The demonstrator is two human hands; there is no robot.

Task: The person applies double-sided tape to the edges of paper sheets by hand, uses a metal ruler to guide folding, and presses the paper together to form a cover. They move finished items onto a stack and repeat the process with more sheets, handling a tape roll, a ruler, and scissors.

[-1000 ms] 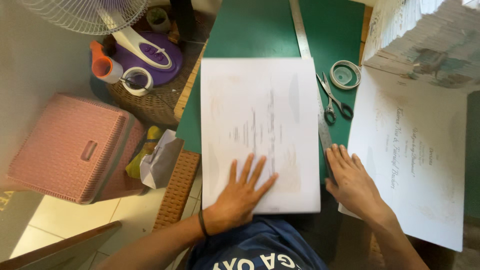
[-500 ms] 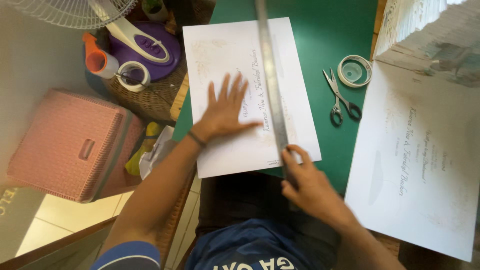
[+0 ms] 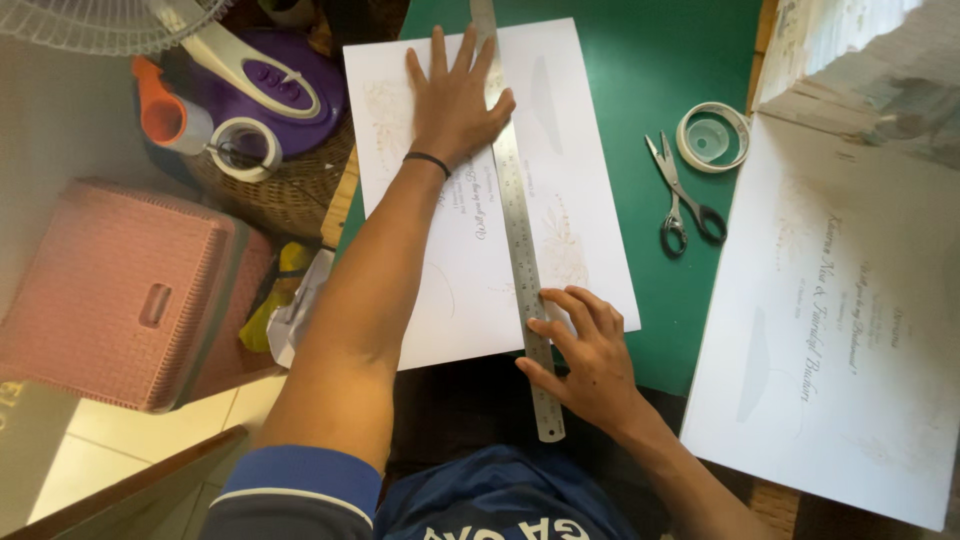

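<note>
A white printed sheet (image 3: 590, 150) lies on the green cutting mat (image 3: 650, 60). A long steel ruler (image 3: 515, 215) runs lengthwise down the sheet's middle, its near end past the mat's edge. My left hand (image 3: 455, 90) lies flat, fingers spread, on the sheet's far part, its fingertips touching the ruler's left edge. My right hand (image 3: 585, 355) presses on the ruler's near part with its fingers on the steel and the paper.
Scissors (image 3: 680, 195) and a tape roll (image 3: 712, 137) lie on the mat's right. A second printed sheet (image 3: 850, 330) lies far right under a paper stack (image 3: 870, 70). A pink basket (image 3: 110, 290), a wicker basket (image 3: 285, 185) and a fan base (image 3: 265, 80) stand left.
The ruler has been laid down the sheet's middle. My left hand has slid farther up the sheet to the ruler's edge, and my right hand now presses the ruler's near part.
</note>
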